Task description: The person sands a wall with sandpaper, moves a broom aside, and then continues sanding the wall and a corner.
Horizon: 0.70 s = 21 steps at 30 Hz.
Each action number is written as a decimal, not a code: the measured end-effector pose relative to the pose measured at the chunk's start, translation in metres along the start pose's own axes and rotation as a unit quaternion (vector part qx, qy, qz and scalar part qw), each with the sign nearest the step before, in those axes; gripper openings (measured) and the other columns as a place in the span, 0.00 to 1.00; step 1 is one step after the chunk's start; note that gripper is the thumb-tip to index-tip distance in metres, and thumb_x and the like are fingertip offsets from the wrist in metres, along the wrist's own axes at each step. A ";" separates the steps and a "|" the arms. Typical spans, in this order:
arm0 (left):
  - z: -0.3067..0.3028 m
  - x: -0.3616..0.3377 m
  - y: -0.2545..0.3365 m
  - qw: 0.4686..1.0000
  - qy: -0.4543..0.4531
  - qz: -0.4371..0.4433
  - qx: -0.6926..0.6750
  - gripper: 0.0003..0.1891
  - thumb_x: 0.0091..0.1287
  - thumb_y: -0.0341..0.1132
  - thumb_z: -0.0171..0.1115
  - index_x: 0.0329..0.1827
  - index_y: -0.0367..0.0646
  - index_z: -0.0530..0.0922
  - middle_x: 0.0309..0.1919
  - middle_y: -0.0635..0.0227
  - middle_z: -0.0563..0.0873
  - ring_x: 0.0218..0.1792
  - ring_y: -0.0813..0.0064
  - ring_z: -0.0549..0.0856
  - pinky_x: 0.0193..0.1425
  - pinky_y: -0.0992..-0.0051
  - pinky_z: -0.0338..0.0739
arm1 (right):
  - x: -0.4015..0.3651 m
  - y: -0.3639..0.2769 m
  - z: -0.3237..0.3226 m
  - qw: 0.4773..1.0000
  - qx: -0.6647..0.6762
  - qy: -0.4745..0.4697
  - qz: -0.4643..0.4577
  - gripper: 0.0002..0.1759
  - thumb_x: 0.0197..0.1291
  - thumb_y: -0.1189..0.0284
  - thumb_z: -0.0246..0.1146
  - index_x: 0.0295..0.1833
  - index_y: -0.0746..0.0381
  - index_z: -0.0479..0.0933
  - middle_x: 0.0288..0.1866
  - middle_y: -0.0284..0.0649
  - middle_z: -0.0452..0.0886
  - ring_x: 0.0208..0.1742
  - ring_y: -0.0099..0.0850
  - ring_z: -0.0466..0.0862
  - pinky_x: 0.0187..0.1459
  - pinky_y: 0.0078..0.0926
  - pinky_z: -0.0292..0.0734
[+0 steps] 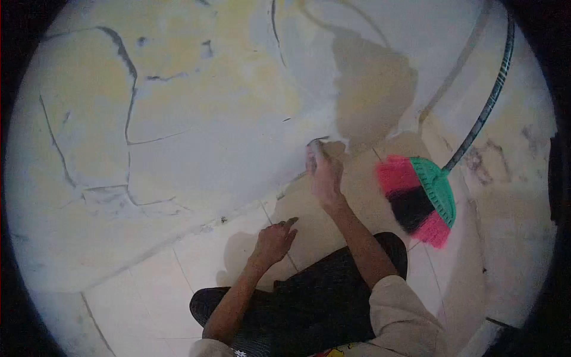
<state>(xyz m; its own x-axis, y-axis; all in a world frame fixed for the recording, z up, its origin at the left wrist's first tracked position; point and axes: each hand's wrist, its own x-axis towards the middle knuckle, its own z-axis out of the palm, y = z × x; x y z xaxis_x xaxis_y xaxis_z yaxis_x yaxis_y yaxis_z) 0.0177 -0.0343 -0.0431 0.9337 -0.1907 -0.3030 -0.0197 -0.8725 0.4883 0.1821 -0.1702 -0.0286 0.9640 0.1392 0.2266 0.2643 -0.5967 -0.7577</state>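
Note:
Near the foot of a pale, cracked wall (214, 149), my right hand (326, 172) is closed, its fingers up against the wall surface by a short dark curved line. Whatever it holds, if anything, is too small to make out. My left hand (275, 243) hovers over or near the tiled floor (160, 297), lower and to the left, with the index finger stretched out and the other fingers curled. Nothing shows in it.
A broom with a green head (434, 189), pink and black bristles and a long dark handle (491, 98) leans at the right. My dark-clothed legs (309, 303) are folded below my hands. Cracks and patches mark the wall.

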 end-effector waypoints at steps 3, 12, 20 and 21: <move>0.000 -0.001 0.001 1.000 0.000 0.001 -0.003 0.21 0.76 0.40 0.50 0.68 0.43 0.70 0.46 0.49 0.85 0.44 0.51 0.86 0.49 0.54 0.81 | -0.011 -0.008 0.009 0.989 -0.063 0.035 -0.133 0.10 0.74 0.66 0.54 0.46 0.62 0.73 0.26 0.40 0.80 0.22 0.35 0.81 0.29 0.37 0.75; -0.003 0.002 0.010 0.999 -0.034 -0.042 -0.003 0.21 0.75 0.40 0.51 0.69 0.48 0.71 0.52 0.53 0.85 0.51 0.56 0.85 0.58 0.57 0.78 | 0.031 0.003 -0.044 0.995 -0.024 0.036 0.093 0.09 0.70 0.69 0.57 0.52 0.59 0.75 0.33 0.48 0.83 0.30 0.38 0.86 0.27 0.37 0.75; 0.000 0.000 0.003 0.998 -0.023 -0.050 -0.001 0.20 0.76 0.41 0.50 0.68 0.47 0.72 0.53 0.53 0.85 0.51 0.56 0.86 0.57 0.58 0.79 | 0.006 0.028 0.013 0.996 -0.021 0.037 -0.075 0.07 0.69 0.70 0.58 0.44 0.63 0.73 0.32 0.40 0.82 0.31 0.36 0.83 0.34 0.39 0.77; 0.001 -0.002 0.003 0.998 -0.021 -0.057 -0.007 0.20 0.76 0.41 0.50 0.68 0.47 0.72 0.53 0.53 0.85 0.51 0.56 0.86 0.57 0.58 0.79 | 0.027 0.040 0.000 0.991 0.102 0.077 0.046 0.11 0.70 0.65 0.57 0.44 0.63 0.76 0.28 0.43 0.81 0.28 0.37 0.83 0.32 0.38 0.77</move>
<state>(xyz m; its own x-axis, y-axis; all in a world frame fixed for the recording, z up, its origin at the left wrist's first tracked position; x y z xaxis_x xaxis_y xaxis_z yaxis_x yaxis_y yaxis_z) 0.0152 -0.0370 -0.0414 0.9138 -0.1095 -0.3912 0.0908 -0.8835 0.4595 0.2186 -0.1907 -0.0525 0.9724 -0.0393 0.2299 0.1916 -0.4273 -0.8836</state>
